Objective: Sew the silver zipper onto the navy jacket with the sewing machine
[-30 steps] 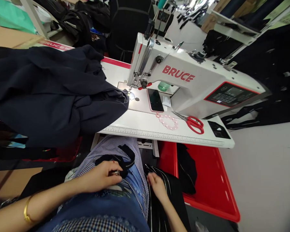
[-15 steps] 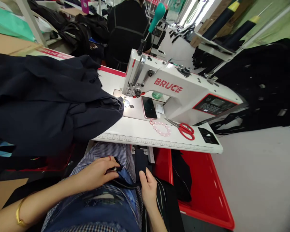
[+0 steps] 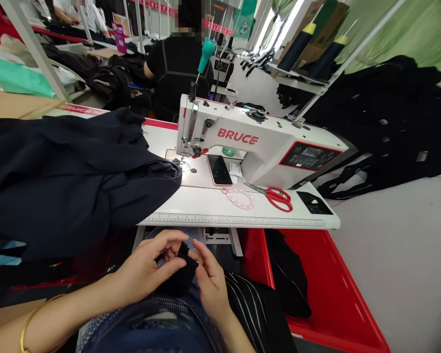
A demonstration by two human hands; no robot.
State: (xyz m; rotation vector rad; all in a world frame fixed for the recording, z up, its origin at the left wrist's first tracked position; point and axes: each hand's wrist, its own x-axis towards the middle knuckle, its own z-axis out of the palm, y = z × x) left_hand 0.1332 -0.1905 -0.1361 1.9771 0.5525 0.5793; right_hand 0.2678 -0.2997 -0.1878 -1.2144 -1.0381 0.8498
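Above my lap, my left hand [image 3: 149, 267] pinches a small piece of black fabric [image 3: 182, 279] between thumb and fingers. My right hand [image 3: 210, 279] is closed at the fabric's right edge, its thumb and fingertips curled close to those of my left hand. Part of the fabric is hidden behind the fingers. Beyond the hands stands a white sewing machine [image 3: 238, 137]. A dark navy garment [image 3: 77, 171] covers the left of its table, with one end beside the needle.
On the machine table [image 3: 198, 201] lie a phone [image 3: 219, 170], a pink beaded bracelet [image 3: 240, 198] and red-handled scissors [image 3: 277, 197]. A red bin [image 3: 319, 274] with dark cloth inside stands at the lower right. A person in black [image 3: 180, 68] sits beyond the machine.
Both hands have risen and come together, with the black fabric between them. The long dark strip at my right hand no longer hangs out straight. The camera view has shifted slightly.
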